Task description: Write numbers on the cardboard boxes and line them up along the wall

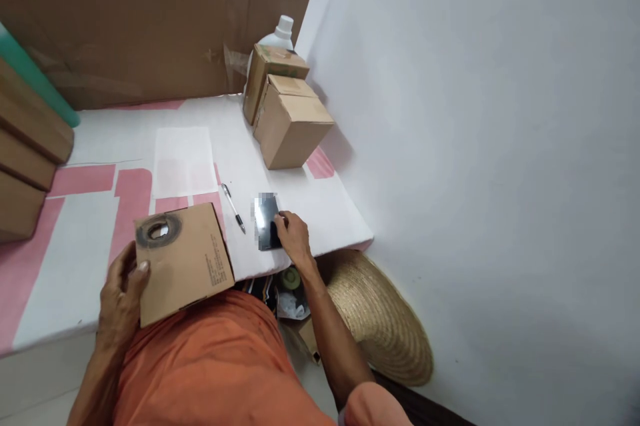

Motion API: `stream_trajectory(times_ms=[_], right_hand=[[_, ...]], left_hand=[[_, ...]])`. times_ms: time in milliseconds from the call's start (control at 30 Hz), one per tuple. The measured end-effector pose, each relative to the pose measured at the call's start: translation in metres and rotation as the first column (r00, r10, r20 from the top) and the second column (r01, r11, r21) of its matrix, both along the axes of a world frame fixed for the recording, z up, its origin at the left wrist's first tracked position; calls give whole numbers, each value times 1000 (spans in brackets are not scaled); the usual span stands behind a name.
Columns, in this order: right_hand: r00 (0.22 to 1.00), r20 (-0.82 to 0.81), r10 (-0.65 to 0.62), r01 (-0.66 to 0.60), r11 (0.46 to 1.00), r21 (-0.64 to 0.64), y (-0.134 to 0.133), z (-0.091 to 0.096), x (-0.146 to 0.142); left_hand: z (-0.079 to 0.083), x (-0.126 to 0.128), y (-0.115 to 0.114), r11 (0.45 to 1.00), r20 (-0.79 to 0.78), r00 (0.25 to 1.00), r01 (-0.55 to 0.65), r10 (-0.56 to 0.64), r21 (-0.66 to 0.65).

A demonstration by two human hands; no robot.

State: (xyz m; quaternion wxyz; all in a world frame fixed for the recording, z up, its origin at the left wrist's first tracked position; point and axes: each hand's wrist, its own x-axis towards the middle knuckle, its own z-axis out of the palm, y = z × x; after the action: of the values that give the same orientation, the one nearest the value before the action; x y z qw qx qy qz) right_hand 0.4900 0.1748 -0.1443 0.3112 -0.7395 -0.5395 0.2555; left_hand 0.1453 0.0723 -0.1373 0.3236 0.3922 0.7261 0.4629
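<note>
My left hand [123,299] grips the left side of a brown cardboard box [185,273], the thumb lying on its upper face. That face has a round hole with a blackened ring and small print near one edge. The box is tilted at the table's front edge, against my orange shirt. My right hand [294,238] has its bent fingers at the right edge of a dark smartphone [269,223] lying on the table; the fingers' undersides are hidden. Between box and phone lies a pen [233,208]. A translucent white sheet [183,161] is just beyond the box.
Two small cartons [300,136] and a white bottle [285,27] stand at the back right. Stacked brown boxes [25,159] are on the left, and a large cardboard panel [125,19] rises behind. A straw hat [385,319] sits below the table edge, beside the white wall [490,146].
</note>
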Motion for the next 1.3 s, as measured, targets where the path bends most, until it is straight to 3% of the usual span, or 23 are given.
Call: stream_trajectory(times_ms=[100, 167, 233, 300, 333, 367, 467, 600, 667, 767, 867, 933, 1000, 1100, 1200, 1300], right_hand=[[999, 31, 34, -35, 998, 51, -14, 8, -9], [981, -70, 182, -178, 982, 57, -31, 11, -20], [867, -254, 428, -433, 901, 40, -52, 8, -34], [695, -381, 610, -649, 760, 33, -74, 1, -49], [647, -398, 650, -699, 715, 31, -84, -3, -56], [635, -396, 663, -711, 702, 36, -93, -6, -61], [683, -410, 605, -629, 772, 90, -104, -3, -68], [743, -438, 506, -502, 854, 135, -90, 41, -49], [794, -386, 469, -424, 883, 201, -80, 71, -31], [910, -257, 324, -232, 915, 330, -63, 110, 1], [986, -125, 113, -60, 928, 367, -39, 136, 39], [997, -69, 16, 9, 940, 342, -17, 145, 67], [996, -83, -34, 58, 950, 306, 9, 145, 93], [985, -168, -47, 91, 959, 267, 55, 133, 122], [963, -268, -30, 101, 961, 256, 95, 107, 135], [920, -391, -1, 112, 959, 260, 115, 71, 130]], left_hand=[[-5, -5, -1, 1000, -7, 1000, 22, -22, -5], [-8, -7, -5, 1000, -16, 1000, 15, -15, 23], [-11, -8, -12, 1000, -10, 1000, 8, -8, 30], [-11, -7, -23, 1000, -2, 1000, 18, -18, 14], [-9, -5, -29, 999, 3, 999, 43, -43, 9], [-6, -3, -36, 996, 9, 996, 85, -85, 4], [11, -1, -52, 973, 35, 973, 229, -229, 2], [45, 2, -46, 929, 104, 923, 369, -370, 31], [62, 14, -28, 890, 23, 895, 441, -446, 114], [84, 55, 13, 808, -90, 844, 534, -529, 249], [99, 109, 63, 681, -44, 714, 682, -699, 267], [100, 146, 98, 609, -25, 635, 752, -772, 253], [93, 180, 133, 596, -23, 623, 758, -782, 264], [73, 219, 180, 620, -11, 645, 740, -765, 259], [47, 237, 212, 660, 8, 676, 718, -737, 223], [22, 239, 231, 709, 27, 717, 682, -696, 179]])
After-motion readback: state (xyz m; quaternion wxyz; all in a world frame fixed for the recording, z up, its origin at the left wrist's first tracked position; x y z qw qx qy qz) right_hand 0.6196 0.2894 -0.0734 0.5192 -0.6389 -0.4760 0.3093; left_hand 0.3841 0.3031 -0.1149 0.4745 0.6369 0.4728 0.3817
